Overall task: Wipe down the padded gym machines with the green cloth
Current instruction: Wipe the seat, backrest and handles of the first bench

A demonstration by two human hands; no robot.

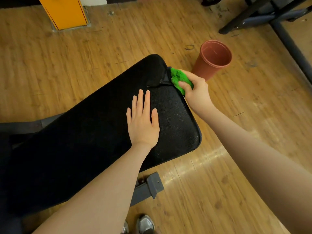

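Warm, moderately dim indoor light. Pale glare streak on the wooden floor [199, 168] near the lower middle. Black pad [175, 122] mostly swallowed in shadow toward the left, pebbled grain lit only at its right end. Mild softness overall; forearms at the lower edge stretched and slightly blurred. Floorboards bowed by wide-angle distortion toward the corners.

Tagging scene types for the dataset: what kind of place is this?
Most likely a gym floor. A black padded bench with textured vinyl sits on a grey metal frame, more dark metal machine frames stand at the top right, and the floor is worn wood-look planking.
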